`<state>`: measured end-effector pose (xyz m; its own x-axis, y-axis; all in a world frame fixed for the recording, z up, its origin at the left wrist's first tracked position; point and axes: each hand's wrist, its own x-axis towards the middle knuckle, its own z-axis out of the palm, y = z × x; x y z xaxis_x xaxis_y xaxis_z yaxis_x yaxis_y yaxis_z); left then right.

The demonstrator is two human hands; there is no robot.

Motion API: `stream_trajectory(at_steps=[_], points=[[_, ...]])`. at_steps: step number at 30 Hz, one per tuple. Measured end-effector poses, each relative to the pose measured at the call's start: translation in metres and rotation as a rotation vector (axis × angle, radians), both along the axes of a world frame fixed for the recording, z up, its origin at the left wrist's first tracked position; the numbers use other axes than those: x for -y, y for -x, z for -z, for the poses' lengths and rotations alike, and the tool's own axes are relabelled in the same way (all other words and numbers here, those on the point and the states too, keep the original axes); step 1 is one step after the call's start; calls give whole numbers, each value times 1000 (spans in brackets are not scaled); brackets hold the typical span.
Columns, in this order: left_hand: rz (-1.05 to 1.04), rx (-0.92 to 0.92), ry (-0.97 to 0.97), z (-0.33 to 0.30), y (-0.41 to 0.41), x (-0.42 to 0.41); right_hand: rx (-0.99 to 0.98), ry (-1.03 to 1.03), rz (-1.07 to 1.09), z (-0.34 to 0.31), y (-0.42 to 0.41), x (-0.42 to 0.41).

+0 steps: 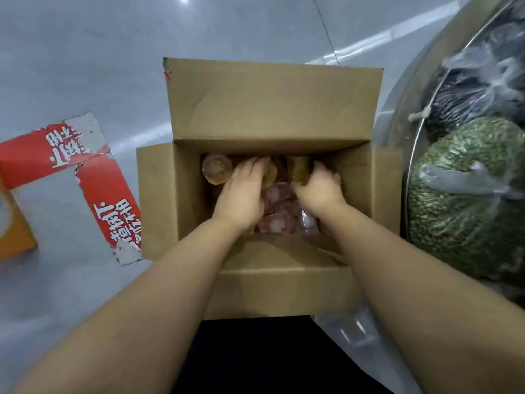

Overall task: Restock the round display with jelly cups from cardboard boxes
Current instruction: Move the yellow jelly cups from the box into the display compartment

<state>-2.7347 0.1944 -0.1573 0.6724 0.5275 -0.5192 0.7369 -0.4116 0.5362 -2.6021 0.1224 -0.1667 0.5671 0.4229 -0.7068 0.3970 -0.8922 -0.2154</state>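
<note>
An open cardboard box (270, 109) stands on the grey floor below me, all flaps folded out. Inside lie jelly cups: an amber one (216, 169) at the far left, pink ones (279, 207) in the middle, and a yellow-green one (298, 167) at the far right. Both hands reach down into the box. My left hand (241, 191) lies over the cups at centre-left, its fingers curled around an amber cup. My right hand (319, 187) closes around the yellow-green cup. The round display (412, 115) curves along the right edge.
Inside the display's metal rim sit a bag of green seeds (466, 194) and a bag of dark goods (477, 89), both wrapped in clear plastic. A torn red and white carton (93, 177) lies on the floor to the left, next to an orange box (14, 234).
</note>
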Motion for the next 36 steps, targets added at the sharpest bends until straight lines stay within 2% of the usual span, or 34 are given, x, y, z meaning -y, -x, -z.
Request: stream_trajectory(at_steps=[4,7,9,12,17,20,23,26,30,36], points=[[120,-43,-87,43,-12,-12,186,51,9,40,-4,-16],[100,13,-191,55,-12,-13,202,78,129,49,-4,-24],[25,71,-172,48,-8,-10,130,-34,228,43,0,-19],[-145,148,-58,9,1,-3,49,-325,301,3,19,-1],[-363,257,158,-127,26,13,-270,-618,709,-135,56,24],[-424,354,253,-245,34,15,-318,-765,739,-253,63,31],[-368,484,297,-365,30,16,-359,-902,712,-377,61,37],[-211,589,303,-470,12,19,-305,-1026,654,-488,49,52],[-1,715,345,-572,-22,38,-143,-1135,639,-602,30,95],[432,899,412,-677,-88,107,193,-1228,680,-718,10,192]])
